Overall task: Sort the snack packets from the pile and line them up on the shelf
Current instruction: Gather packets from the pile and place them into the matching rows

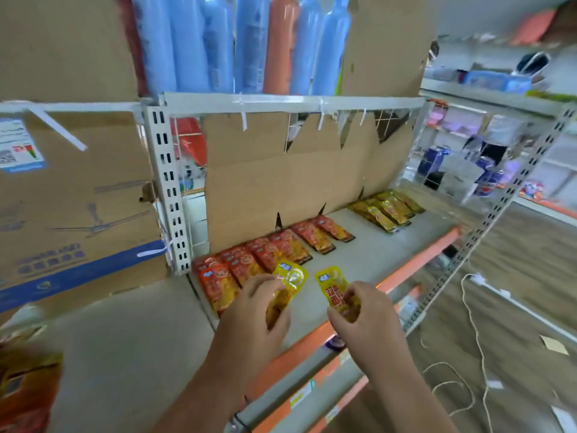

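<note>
Each hand holds one yellow snack packet over the front of the shelf point(359, 257). My left hand point(259, 310) pinches a yellow packet point(288, 284) by its lower end. My right hand point(365, 310) pinches another yellow packet point(332, 287) the same way. A row of red-orange packets point(271, 254) lies along the left and middle of the shelf. Several dark yellow packets point(387, 210) lie at the far right of the shelf. A blurred heap of packets point(25, 385) shows at the bottom left.
Cardboard point(296, 173) lines the back of the shelf. A large cardboard box point(75, 195) stands to the left. Blue and orange bottles point(243, 45) fill the shelf above. The shelf's orange front edge point(418, 260) runs diagonally. White cord point(468, 323) lies on the floor at right.
</note>
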Demonstrator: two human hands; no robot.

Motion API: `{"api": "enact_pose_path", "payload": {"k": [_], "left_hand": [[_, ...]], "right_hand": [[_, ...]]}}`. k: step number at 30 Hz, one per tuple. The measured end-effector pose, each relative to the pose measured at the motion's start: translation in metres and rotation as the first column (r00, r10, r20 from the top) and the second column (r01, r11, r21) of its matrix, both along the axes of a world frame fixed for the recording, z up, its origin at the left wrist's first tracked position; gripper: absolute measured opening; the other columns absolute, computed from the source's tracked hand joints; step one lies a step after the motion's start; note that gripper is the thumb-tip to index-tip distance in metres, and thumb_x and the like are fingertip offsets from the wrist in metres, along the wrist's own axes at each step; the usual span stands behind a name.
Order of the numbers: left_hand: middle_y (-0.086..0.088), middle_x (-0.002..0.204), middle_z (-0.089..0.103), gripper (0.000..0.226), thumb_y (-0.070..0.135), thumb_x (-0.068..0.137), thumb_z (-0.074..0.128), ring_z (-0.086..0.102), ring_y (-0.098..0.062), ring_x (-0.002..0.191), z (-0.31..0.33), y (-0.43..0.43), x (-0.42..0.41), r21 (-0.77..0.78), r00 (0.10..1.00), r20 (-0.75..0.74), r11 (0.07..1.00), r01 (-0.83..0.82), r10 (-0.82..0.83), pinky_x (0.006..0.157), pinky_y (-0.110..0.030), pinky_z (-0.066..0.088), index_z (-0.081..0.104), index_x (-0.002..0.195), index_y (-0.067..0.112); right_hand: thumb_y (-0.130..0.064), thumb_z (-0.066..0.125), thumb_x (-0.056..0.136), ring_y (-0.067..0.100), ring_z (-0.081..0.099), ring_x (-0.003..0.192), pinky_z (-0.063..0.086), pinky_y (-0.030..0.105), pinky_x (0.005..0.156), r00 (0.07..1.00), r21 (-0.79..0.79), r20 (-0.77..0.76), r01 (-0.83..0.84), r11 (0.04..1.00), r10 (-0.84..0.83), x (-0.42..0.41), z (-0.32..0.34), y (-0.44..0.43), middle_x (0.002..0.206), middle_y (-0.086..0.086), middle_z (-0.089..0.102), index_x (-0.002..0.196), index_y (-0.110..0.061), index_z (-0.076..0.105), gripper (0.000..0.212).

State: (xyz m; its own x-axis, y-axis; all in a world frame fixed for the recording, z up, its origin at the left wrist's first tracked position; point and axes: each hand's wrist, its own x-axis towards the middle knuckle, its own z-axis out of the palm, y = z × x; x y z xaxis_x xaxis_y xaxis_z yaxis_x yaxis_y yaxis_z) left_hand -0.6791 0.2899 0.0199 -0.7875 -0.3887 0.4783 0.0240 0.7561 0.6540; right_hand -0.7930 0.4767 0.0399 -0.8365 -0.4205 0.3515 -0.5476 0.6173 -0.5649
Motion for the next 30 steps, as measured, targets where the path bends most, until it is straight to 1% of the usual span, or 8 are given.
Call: {"api": "enact_pose_path", "payload": {"k": [2, 4, 6, 9, 13, 17, 20, 30], "left_hand": [[0.011, 0.126, 0.059, 0.034, 0.030, 0.087, 0.067, 0.058, -0.006, 0.111, -0.005, -0.002, -0.034, 0.016, 1.000, 0.008, 0.999, 0.028, -0.028, 0.093, -0.025, 0.047, 0.066, 0.120, 0.024], [0.010, 0.122, 0.061, 0.035, 0.028, 0.087, 0.070, 0.058, -0.009, 0.108, -0.005, -0.004, -0.066, 0.037, 0.998, 0.024, 0.997, 0.062, -0.063, 0.092, -0.013, 0.040, 0.066, 0.122, 0.024], [0.010, 0.119, 0.062, 0.034, 0.030, 0.086, 0.070, 0.058, -0.008, 0.105, -0.001, -0.006, -0.094, 0.048, 0.994, 0.021, 0.993, 0.106, -0.107, 0.091, -0.005, 0.034, 0.066, 0.120, 0.024], [0.008, 0.119, 0.062, 0.038, 0.039, 0.086, 0.060, 0.058, -0.009, 0.107, 0.005, -0.006, -0.132, 0.055, 0.986, -0.001, 0.984, 0.167, -0.167, 0.094, -0.012, 0.039, 0.066, 0.119, 0.024], [0.014, 0.120, 0.055, 0.033, 0.027, 0.086, 0.069, 0.049, 0.000, 0.112, 0.005, -0.001, -0.172, 0.035, 0.975, -0.039, 0.975, 0.219, -0.218, 0.099, -0.006, 0.032, 0.066, 0.119, 0.023], [0.013, 0.115, 0.058, 0.032, 0.029, 0.087, 0.068, 0.057, -0.006, 0.103, 0.003, 0.012, -0.209, 0.005, 0.971, -0.029, 0.972, 0.237, -0.237, 0.088, -0.018, 0.045, 0.065, 0.119, 0.024], [0.013, 0.112, 0.059, 0.032, 0.028, 0.088, 0.071, 0.058, -0.006, 0.098, 0.001, 0.026, -0.234, 0.004, 0.972, -0.030, 0.973, 0.232, -0.232, 0.083, -0.013, 0.041, 0.064, 0.119, 0.026], [0.011, 0.115, 0.058, 0.032, 0.032, 0.091, 0.061, 0.059, -0.012, 0.107, -0.042, 0.091, -0.371, -0.023, 0.997, -0.024, 0.997, 0.068, -0.069, 0.092, -0.030, 0.046, 0.062, 0.123, 0.026]], "right_hand": [[-0.040, 0.070, 0.074, 0.006, 0.051, 0.069, 0.044, 0.032, 0.060, 0.999, 0.015, -0.002, 0.042, 0.999, -0.042, -0.027, 0.001, 0.003, 0.068, -0.010, 0.053, 0.073, -0.026, 0.049, 0.025], [-0.038, 0.072, 0.074, 0.006, 0.052, 0.069, 0.043, 0.031, 0.060, 0.997, 0.017, 0.004, 0.081, 0.997, -0.081, -0.054, 0.002, 0.006, 0.068, -0.010, 0.054, 0.074, -0.027, 0.050, 0.025], [-0.040, 0.071, 0.073, 0.009, 0.054, 0.071, 0.045, 0.033, 0.061, 0.993, 0.009, 0.017, 0.118, 0.993, -0.118, -0.078, 0.005, 0.008, 0.069, -0.011, 0.055, 0.075, -0.028, 0.051, 0.023], [-0.043, 0.069, 0.073, 0.013, 0.055, 0.075, 0.045, 0.034, 0.063, 0.985, -0.005, 0.009, 0.171, 0.985, -0.171, -0.106, 0.009, 0.012, 0.073, -0.012, 0.057, 0.079, -0.031, 0.052, 0.022], [-0.043, 0.070, 0.075, 0.015, 0.056, 0.082, 0.048, 0.033, 0.066, 0.977, -0.008, 0.008, 0.212, 0.977, -0.212, -0.135, 0.010, 0.019, 0.083, -0.016, 0.056, 0.089, -0.035, 0.055, 0.022], [-0.033, 0.079, 0.078, 0.017, 0.055, 0.086, 0.042, 0.032, 0.071, 0.973, 0.011, -0.012, 0.232, 0.973, -0.231, -0.166, 0.010, 0.031, 0.086, -0.016, 0.057, 0.091, -0.032, 0.058, 0.025], [-0.032, 0.081, 0.078, 0.018, 0.054, 0.087, 0.040, 0.032, 0.072, 0.971, 0.013, -0.005, 0.237, 0.971, -0.237, -0.196, 0.007, 0.044, 0.088, -0.016, 0.057, 0.092, -0.031, 0.059, 0.026], [-0.035, 0.081, 0.080, 0.017, 0.055, 0.088, 0.039, 0.031, 0.072, 0.985, -0.013, 0.087, 0.148, 0.989, -0.147, -0.375, -0.027, 0.090, 0.092, -0.011, 0.060, 0.096, -0.027, 0.061, 0.026]]}}
